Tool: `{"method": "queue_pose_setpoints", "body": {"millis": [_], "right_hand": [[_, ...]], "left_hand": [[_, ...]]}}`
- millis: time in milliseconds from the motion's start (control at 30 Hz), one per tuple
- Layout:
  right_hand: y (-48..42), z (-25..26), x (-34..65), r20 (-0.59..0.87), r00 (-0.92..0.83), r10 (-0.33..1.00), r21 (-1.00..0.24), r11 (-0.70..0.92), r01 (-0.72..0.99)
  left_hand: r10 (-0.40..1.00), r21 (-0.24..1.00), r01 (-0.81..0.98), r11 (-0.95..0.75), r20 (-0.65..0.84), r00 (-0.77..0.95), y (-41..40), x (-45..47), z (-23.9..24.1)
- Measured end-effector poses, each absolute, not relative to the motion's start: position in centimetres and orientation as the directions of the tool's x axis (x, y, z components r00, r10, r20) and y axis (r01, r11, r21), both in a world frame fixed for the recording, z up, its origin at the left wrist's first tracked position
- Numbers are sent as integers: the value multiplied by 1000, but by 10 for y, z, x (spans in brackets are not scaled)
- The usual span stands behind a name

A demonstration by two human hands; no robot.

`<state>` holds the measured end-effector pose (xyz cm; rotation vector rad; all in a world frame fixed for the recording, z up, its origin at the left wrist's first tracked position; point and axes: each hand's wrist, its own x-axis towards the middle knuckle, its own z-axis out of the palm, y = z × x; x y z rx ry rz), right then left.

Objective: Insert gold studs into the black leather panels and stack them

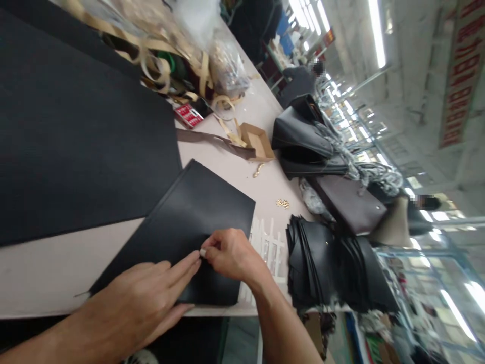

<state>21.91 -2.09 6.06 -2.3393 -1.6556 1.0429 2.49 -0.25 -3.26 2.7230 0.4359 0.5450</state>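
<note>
A black leather panel [204, 202] lies slantwise at the front of the table, reaching its near edge. My right hand [231, 253] is closed over the panel, thumb and index finger pinched together low against its surface. Something small and whitish [202, 252] shows at the fingertips; I cannot make out whether it is a held piece or a wrapping on the thumb. Stretched out along the panel from the left, my left hand [147, 288] has its fingers extended, their tips touching or almost touching the right fingertips. The thumb of that hand points toward the table edge.
A large black sheet [76, 136] covers the left side. Beyond the panel are a small cardboard box [257, 141], gold-coloured pieces [282, 203], a red packet [189, 116] and tangled tape [155, 65]. Black leather pieces [314, 263] and bags [303, 136] pile up at right.
</note>
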Motion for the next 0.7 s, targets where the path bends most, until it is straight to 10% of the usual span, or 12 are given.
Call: {"method": "queue_pose_setpoints", "body": {"millis": [500,700], "right_hand": [[-8,48,226,-635,265,726,-408,-606,683],[-47,66,207,-245,360,900,-593,-433,678]], "left_hand": [[248,340,178,-923,175,953,9,23,-5],[300,339,215,-916,222,928,6,24,-3]]}}
